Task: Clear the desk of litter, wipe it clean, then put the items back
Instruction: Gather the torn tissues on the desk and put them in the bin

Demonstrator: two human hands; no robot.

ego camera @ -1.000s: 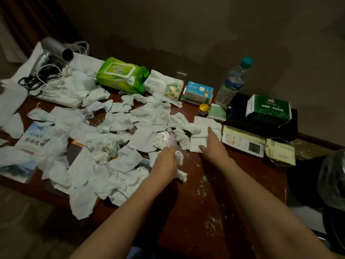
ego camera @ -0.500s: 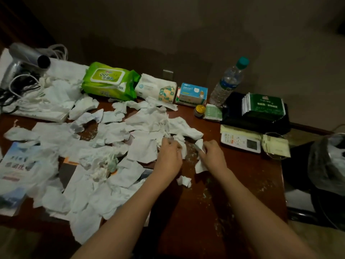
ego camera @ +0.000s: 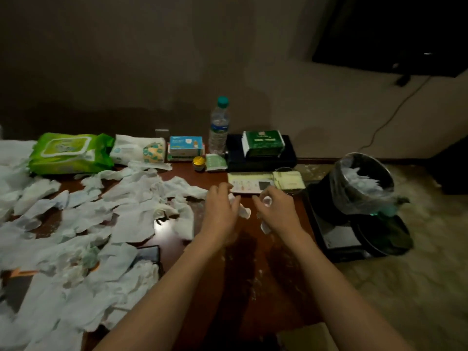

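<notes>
Dark reddish wooden surface (ego camera: 253,274) lay strewn with torn white tissue scraps (ego camera: 131,219); left hand (ego camera: 221,211) and right hand (ego camera: 274,211) each gripped crumpled white tissue pieces (ego camera: 244,211).

head cam | looks forward-down from above | desk (ego camera: 253,274) near | wall beyond

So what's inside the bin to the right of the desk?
The bin, lined with a clear plastic bag, holds crumpled white tissue near its top. Whatever lies deeper is hidden by the tissue and the bin's dark wall.
</notes>
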